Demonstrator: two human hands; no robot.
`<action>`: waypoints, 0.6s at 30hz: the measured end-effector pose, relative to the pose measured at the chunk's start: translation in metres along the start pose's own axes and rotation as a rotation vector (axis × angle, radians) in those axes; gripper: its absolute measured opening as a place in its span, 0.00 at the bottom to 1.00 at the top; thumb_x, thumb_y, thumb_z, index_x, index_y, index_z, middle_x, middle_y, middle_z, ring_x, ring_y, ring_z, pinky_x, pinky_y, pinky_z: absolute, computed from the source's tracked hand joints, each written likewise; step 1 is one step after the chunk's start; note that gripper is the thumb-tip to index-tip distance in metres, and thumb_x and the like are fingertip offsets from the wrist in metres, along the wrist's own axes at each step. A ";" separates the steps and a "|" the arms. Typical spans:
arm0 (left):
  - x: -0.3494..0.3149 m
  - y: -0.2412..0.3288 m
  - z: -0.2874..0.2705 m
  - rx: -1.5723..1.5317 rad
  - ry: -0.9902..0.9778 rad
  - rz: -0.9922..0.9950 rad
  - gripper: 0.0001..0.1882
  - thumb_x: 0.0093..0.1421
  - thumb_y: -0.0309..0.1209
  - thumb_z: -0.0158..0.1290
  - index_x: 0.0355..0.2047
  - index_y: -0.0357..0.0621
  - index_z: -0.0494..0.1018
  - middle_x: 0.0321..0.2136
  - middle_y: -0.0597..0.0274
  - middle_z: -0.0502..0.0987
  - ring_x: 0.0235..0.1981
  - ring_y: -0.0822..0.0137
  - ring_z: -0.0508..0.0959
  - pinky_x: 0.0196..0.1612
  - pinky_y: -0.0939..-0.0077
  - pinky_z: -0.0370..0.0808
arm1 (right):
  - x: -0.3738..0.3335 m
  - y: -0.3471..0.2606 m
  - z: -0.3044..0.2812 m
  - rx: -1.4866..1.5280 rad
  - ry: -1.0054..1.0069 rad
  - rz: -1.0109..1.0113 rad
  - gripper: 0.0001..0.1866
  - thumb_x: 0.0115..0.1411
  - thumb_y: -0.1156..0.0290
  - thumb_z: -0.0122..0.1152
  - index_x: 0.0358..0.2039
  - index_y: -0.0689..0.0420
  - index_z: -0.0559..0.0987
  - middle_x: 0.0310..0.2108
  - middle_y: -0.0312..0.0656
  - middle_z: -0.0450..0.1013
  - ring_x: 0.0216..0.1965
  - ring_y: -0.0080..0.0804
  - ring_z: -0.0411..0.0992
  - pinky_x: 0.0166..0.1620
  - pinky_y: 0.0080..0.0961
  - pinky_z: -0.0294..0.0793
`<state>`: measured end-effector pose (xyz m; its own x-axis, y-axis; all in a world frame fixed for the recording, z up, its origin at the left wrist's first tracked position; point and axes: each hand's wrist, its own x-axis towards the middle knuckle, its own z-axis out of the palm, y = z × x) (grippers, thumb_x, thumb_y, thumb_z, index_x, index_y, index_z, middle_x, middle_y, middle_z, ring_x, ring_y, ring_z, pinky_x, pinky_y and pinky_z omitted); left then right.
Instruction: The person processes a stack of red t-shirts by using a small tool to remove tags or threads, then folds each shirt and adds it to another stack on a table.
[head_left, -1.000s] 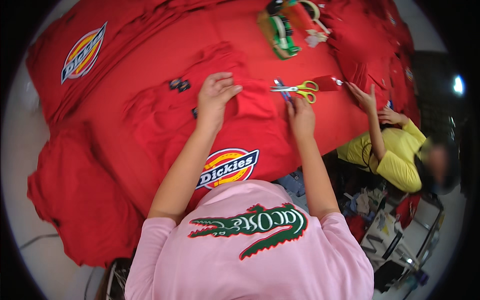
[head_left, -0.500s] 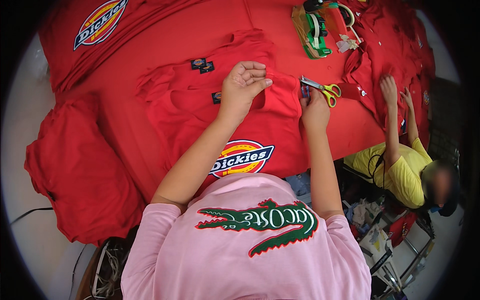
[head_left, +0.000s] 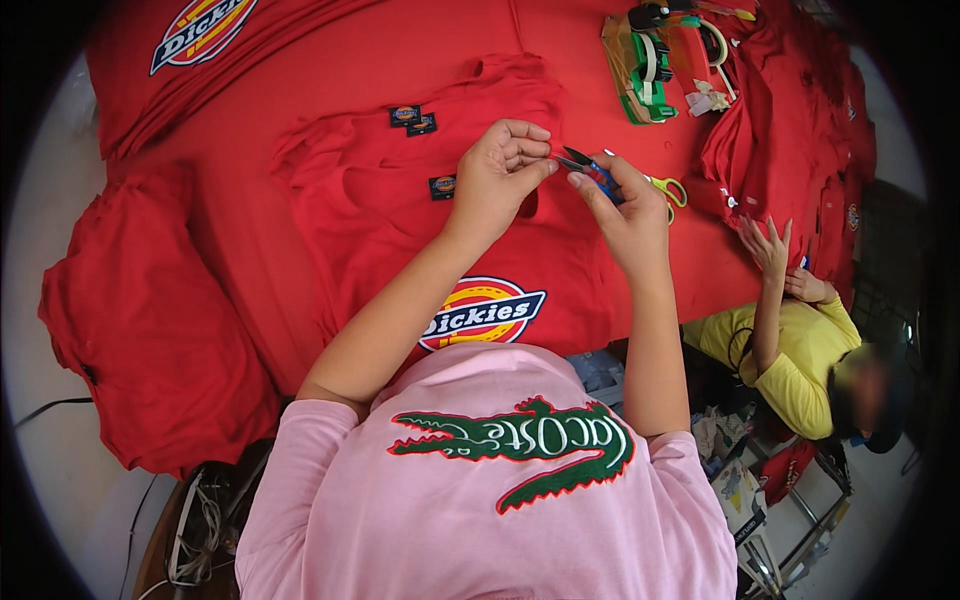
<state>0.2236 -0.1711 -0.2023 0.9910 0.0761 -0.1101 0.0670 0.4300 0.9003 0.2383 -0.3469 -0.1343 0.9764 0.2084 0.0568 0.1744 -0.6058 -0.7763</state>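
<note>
My right hand (head_left: 634,208) grips small thread snips (head_left: 604,183) with blue handles, their dark blades apart and pointing at my left fingertips. Thumb and fingers of my left hand (head_left: 495,172) are pinched together beside the blades. What they hold is too small to make out; a hint of red shows there. Below both hands a red T-shirt (head_left: 400,235) with a round printed emblem lies spread out, neckline away from me. More red shirts (head_left: 350,135) with dark neck labels lie beneath and beyond it. Yellow-green handled scissors (head_left: 675,190) rest just past my right hand.
Green tape dispensers (head_left: 648,80) stand at the far right of the red-covered table (head_left: 560,40). A bundle of red cloth (head_left: 150,320) bulges at the left edge. On the right, a co-worker's hands (head_left: 770,250) touch a red garment pile (head_left: 790,130).
My right hand has risen and brought the snips up to my left fingertips. The lifted shirt edge has dropped from my left hand. The co-worker's hands have moved nearer to their body.
</note>
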 end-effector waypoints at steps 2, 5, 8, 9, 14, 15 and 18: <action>0.000 0.000 0.000 -0.010 0.001 0.006 0.17 0.62 0.13 0.58 0.50 0.35 0.72 0.39 0.60 0.80 0.42 0.73 0.82 0.49 0.81 0.79 | 0.006 -0.011 -0.001 -0.084 -0.020 -0.017 0.11 0.60 0.66 0.73 0.38 0.58 0.85 0.24 0.39 0.74 0.24 0.25 0.71 0.29 0.25 0.69; 0.000 0.000 0.000 -0.011 0.003 0.014 0.16 0.62 0.13 0.58 0.50 0.35 0.72 0.39 0.60 0.81 0.42 0.73 0.82 0.49 0.81 0.79 | 0.008 -0.012 0.001 -0.133 -0.019 -0.044 0.11 0.60 0.64 0.73 0.38 0.58 0.85 0.25 0.41 0.76 0.24 0.30 0.73 0.29 0.28 0.71; 0.002 -0.001 0.000 -0.001 0.008 0.016 0.16 0.62 0.13 0.59 0.49 0.35 0.72 0.39 0.60 0.81 0.41 0.73 0.82 0.49 0.81 0.79 | 0.011 -0.012 0.000 -0.159 -0.032 -0.057 0.11 0.60 0.64 0.73 0.37 0.58 0.86 0.25 0.42 0.77 0.25 0.32 0.75 0.30 0.29 0.72; 0.002 -0.002 0.000 -0.002 0.010 0.021 0.16 0.62 0.13 0.59 0.49 0.35 0.72 0.39 0.60 0.81 0.41 0.73 0.82 0.49 0.81 0.79 | 0.011 -0.012 0.000 -0.171 -0.042 -0.059 0.11 0.60 0.64 0.73 0.37 0.58 0.86 0.25 0.42 0.77 0.25 0.33 0.75 0.30 0.29 0.72; 0.002 -0.003 0.000 -0.001 0.028 0.006 0.17 0.61 0.14 0.60 0.49 0.36 0.72 0.38 0.61 0.81 0.41 0.73 0.82 0.48 0.81 0.79 | 0.012 0.001 0.002 -0.091 0.000 -0.011 0.11 0.61 0.65 0.72 0.37 0.59 0.86 0.20 0.40 0.73 0.21 0.26 0.69 0.27 0.26 0.67; 0.001 -0.004 0.000 -0.007 0.031 0.006 0.17 0.61 0.14 0.60 0.49 0.36 0.72 0.38 0.61 0.81 0.41 0.73 0.82 0.48 0.81 0.78 | 0.012 0.003 0.002 -0.082 0.014 0.020 0.11 0.62 0.65 0.72 0.37 0.60 0.86 0.19 0.39 0.73 0.21 0.23 0.67 0.26 0.25 0.66; 0.001 0.000 0.000 -0.089 0.052 -0.017 0.17 0.61 0.15 0.60 0.49 0.37 0.73 0.38 0.61 0.82 0.41 0.73 0.82 0.48 0.80 0.78 | 0.010 0.011 0.002 0.020 0.044 0.067 0.10 0.63 0.67 0.72 0.37 0.61 0.86 0.18 0.35 0.70 0.21 0.17 0.63 0.25 0.22 0.62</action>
<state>0.2246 -0.1716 -0.2024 0.9823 0.1138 -0.1488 0.0709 0.5096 0.8575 0.2493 -0.3496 -0.1436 0.9905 0.1339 0.0317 0.1066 -0.6014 -0.7918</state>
